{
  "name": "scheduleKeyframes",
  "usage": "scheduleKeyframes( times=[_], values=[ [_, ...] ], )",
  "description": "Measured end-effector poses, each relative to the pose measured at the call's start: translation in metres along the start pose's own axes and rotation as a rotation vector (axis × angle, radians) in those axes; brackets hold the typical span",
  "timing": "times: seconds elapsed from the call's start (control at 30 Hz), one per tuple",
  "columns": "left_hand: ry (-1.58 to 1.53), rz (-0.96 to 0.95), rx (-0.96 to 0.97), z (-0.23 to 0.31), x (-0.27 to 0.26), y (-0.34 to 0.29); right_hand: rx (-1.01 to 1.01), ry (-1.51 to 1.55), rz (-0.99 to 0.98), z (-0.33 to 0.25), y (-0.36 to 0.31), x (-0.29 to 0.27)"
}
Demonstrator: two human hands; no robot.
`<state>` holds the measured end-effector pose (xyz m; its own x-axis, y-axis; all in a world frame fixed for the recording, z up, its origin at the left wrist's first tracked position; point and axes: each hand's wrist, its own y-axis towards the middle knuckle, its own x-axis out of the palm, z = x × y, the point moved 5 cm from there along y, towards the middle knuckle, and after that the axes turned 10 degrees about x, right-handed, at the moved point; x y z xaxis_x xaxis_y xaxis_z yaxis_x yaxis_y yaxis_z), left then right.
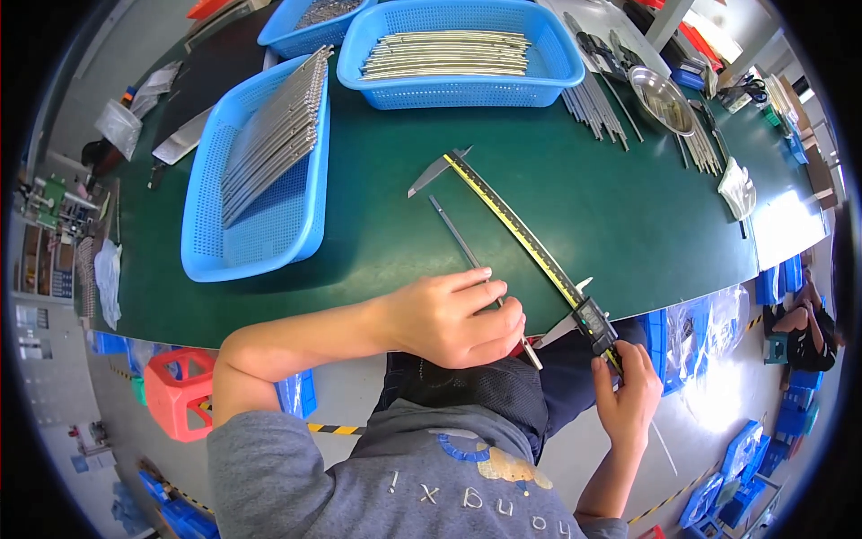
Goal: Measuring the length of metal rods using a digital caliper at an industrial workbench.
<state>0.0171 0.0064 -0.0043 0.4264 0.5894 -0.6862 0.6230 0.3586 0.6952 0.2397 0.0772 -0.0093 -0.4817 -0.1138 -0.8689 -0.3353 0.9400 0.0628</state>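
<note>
Silvery rod (455,232), just 1, sits clamped in the left hand (456,322); right hand (631,395) pinches 1 caliper (515,228).

l hand (449,321) curled w/ back up (gripping), r hand (632,393) pinching.

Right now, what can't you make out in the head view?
All in the head view:
- Middle of the metal rod: covered by the fingers of the left hand.
- Left palm: hidden behind the back of that hand.
- Reading on the caliper display: too small.
- Caliper's near end: partly covered by the right hand.
- Far side of the upper-left blue basket: cut off by the picture's top edge.
</note>
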Motion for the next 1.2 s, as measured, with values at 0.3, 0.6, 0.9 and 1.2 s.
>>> scheduleKeyframes(
  times=[0.3, 0.6, 0.9, 1.2],
  values=[
    [0.049, -0.043, -0.05, 0.0, 0.006, -0.006, -0.021, -0.027, -0.006, 0.002, -0.004, -0.002],
    [-0.035, -0.19, -0.1, -0.011, 0.018, -0.011, 0.019, -0.012, -0.029, -0.002, -0.005, -0.001],
    [-0.096, -0.213, -0.151, -0.019, 0.018, -0.006, 0.02, 0.046, -0.056, 0.002, -0.008, 0.004],
    [-0.093, -0.233, -0.167, -0.018, 0.014, -0.003, -0.003, 0.014, -0.006, 0.004, -0.009, 0.003]
  ],
)
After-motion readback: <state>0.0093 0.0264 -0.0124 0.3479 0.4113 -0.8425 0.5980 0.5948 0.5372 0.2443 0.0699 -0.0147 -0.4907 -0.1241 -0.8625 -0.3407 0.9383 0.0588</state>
